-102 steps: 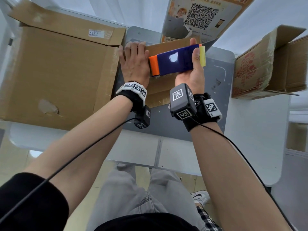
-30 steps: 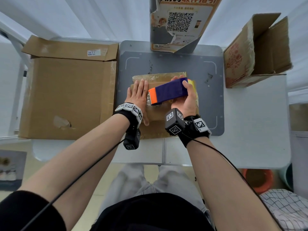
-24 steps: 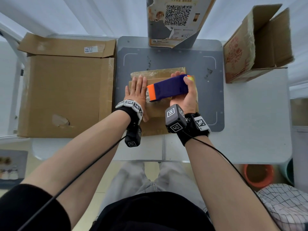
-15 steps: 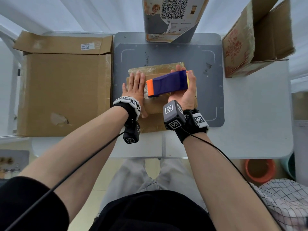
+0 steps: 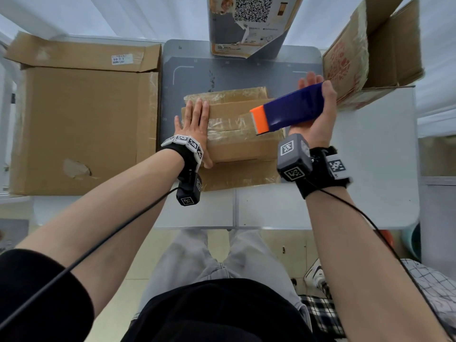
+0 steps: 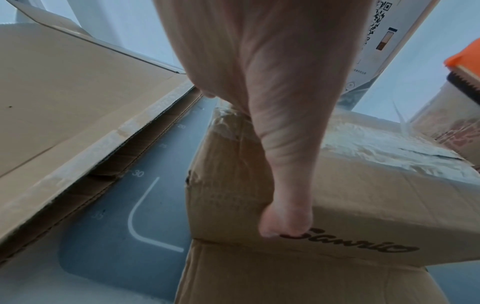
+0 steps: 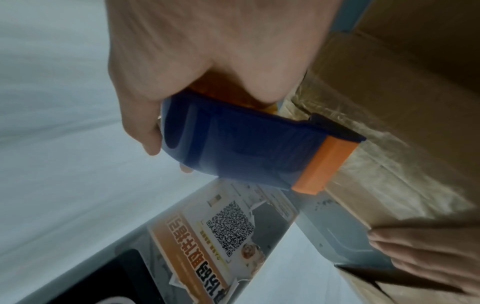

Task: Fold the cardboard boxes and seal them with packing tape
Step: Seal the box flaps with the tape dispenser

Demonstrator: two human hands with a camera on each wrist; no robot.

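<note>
A small brown cardboard box [image 5: 237,146] with glossy tape along its top seam sits on the grey mat [image 5: 241,72]. My left hand [image 5: 195,122] lies flat on the box's left end, fingers straight, thumb [image 6: 285,222] down its near side. My right hand [image 5: 318,112] grips a blue tape dispenser [image 5: 293,107] with an orange blade end [image 7: 324,166], raised over the box's right end. A strip of clear tape [image 5: 232,123] runs from the dispenser across the top.
A large flattened carton [image 5: 81,119] lies to the left of the mat. An open printed box [image 5: 370,50] stands at the back right. A QR-code sign [image 5: 249,23] stands behind the mat. The white table edge [image 5: 246,218] is near my legs.
My right hand has pulled the dispenser from beside my left hand to the right, past the box's right end, laying tape along the top. The left hand stayed pressed on the box.
</note>
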